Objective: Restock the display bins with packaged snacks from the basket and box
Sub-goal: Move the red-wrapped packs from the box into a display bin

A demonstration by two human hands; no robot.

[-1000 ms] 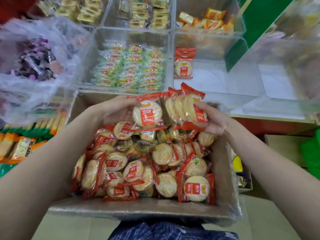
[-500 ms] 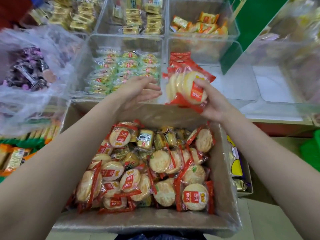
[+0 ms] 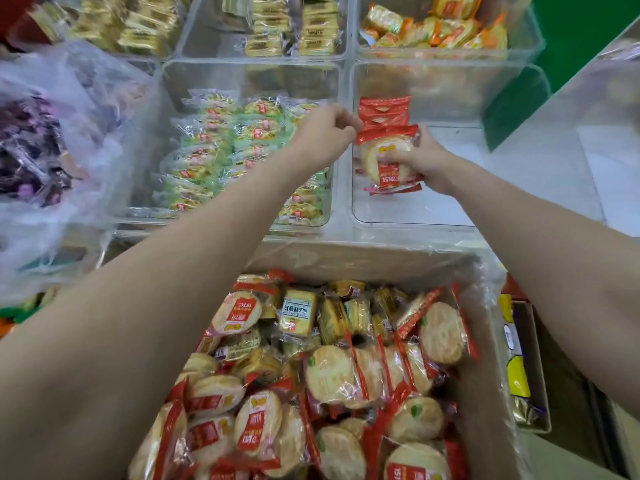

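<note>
A cardboard box [image 3: 349,261] lined with plastic sits close to me, full of round rice crackers in red wrappers [image 3: 332,372]. Beyond it stands a clear display bin [image 3: 408,216] with a short row of the same red packs [image 3: 382,110] at its back left. My right hand [image 3: 420,161] grips a stack of red cracker packs [image 3: 389,157] inside that bin, pressed against the row. My left hand [image 3: 327,133] is curled at the bin's left wall, its fingertips pinching the top corner of the stack's red wrapper.
A bin of green-wrapped crackers [image 3: 239,150] lies to the left of the red one. Farther bins hold gold packs [image 3: 294,29] and orange packs [image 3: 436,29]. A plastic bag of purple sweets [image 3: 38,150] sits at the left. A small box [image 3: 523,365] stands right of the carton.
Both hands moved forward from above the box into the clear bin. The right hand carried the stack down against the row of packs. The left hand, open before, now pinches the wrapper.
</note>
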